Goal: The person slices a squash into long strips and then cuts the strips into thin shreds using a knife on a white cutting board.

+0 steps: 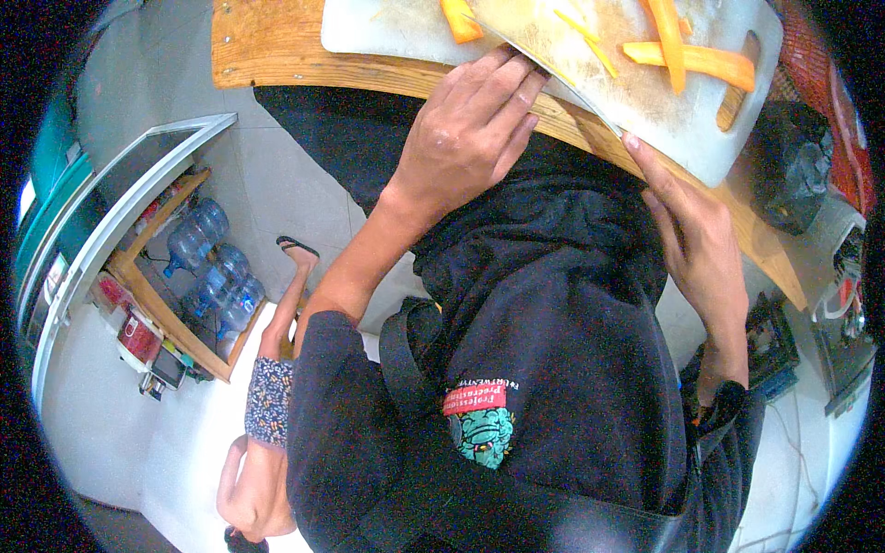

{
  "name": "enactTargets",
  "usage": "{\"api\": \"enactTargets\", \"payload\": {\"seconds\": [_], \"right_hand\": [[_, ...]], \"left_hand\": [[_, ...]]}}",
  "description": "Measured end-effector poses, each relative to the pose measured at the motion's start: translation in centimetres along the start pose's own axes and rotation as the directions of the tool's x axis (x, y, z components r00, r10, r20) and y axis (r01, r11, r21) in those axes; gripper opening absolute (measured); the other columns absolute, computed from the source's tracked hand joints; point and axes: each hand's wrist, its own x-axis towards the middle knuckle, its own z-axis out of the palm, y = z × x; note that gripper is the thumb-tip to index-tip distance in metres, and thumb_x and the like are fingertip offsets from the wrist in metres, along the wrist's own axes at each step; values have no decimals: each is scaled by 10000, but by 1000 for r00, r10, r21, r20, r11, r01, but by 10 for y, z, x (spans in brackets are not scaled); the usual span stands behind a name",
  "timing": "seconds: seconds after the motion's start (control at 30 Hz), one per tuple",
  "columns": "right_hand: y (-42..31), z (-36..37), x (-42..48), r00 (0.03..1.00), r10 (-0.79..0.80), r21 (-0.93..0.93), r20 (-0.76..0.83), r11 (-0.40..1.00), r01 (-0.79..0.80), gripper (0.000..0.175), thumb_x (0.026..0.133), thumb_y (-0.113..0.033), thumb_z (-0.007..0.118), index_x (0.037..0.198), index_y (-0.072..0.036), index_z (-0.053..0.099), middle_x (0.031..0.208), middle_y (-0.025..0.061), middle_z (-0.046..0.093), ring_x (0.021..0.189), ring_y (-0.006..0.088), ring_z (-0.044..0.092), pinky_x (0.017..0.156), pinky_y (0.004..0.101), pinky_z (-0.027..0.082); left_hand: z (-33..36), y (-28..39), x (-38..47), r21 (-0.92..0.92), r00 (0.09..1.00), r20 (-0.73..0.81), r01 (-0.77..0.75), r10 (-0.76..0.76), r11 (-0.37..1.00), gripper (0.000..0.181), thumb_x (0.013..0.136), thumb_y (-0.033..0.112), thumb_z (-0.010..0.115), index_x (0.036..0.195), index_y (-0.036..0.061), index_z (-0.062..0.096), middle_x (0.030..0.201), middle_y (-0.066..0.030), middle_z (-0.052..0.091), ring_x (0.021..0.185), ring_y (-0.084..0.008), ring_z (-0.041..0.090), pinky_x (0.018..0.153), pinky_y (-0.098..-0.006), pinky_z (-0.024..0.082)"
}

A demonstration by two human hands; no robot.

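Observation:
A long thin blade [581, 97], seen nearly edge-on, lies slantwise over the near edge of a worn white plastic cutting board [698, 145]. My left hand [477, 121] is at the middle of the blade, fingers bent; their tips are partly hidden, so its grip is unclear. The index fingertip of my right hand [684, 200] touches or almost touches the blade's near right end, thumb apart, with nothing seen between them. A carrot piece [461, 21] lies by the blade's far end. Thin carrot strips [588, 41] and two crossed carrot slices [712, 63] lie on the board.
The board rests on a wooden table [276, 59] with a curved-looking edge. A black plastic bag [792, 166] and red mesh [830, 104] are at the right. Large water bottles [200, 235] stand in a wooden-framed shelf at left. Another person [266, 408] is lower left.

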Motion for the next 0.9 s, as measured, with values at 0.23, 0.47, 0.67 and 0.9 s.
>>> {"api": "enactTargets", "payload": {"seconds": [0.23, 0.47, 0.67, 0.9], "right_hand": [[1, -4, -4, 998, 39, -18, 45, 999, -38, 582, 959, -87, 595, 1483, -307, 474, 931, 225, 676, 830, 406, 672, 763, 470, 537], [6, -15, -6, 983, 125, 38, 136, 991, -131, 549, 972, -122, 585, 1471, -331, 486, 943, 226, 687, 821, 407, 682, 762, 469, 553], [16, -8, 3, 998, -59, 66, 13, 996, 58, 551, 967, -38, 582, 1474, -237, 498, 1207, 236, 670, 1100, 380, 668, 912, 422, 514], [6, 12, 15, 992, -88, 29, -89, 995, 91, 526, 968, -40, 584, 1456, -226, 520, 1208, 222, 669, 1111, 366, 666, 926, 412, 518]], "left_hand": [[-2, -1, 1, 10, 1000, 11, -10, 10, 1000, 399, 850, 179, 738, 1212, 37, 647, 1281, -138, 604, 1210, -349, 572, 1031, -450, 464], [-1, -1, 0, -4, 1000, 5, -19, 19, 1000, 431, 833, 125, 699, 1241, 3, 633, 1291, -117, 583, 1241, -297, 548, 1038, -426, 450], [-1, 2, 1, -18, 1000, -1, 1, -1, 1000, 441, 824, 110, 695, 1246, 0, 629, 1303, -124, 580, 1244, -297, 550, 1035, -422, 454], [-2, 4, 1, -30, 1000, 12, 14, -13, 999, 464, 836, 127, 730, 1279, 46, 619, 1295, -132, 599, 1246, -331, 560, 1051, -439, 460]]}}
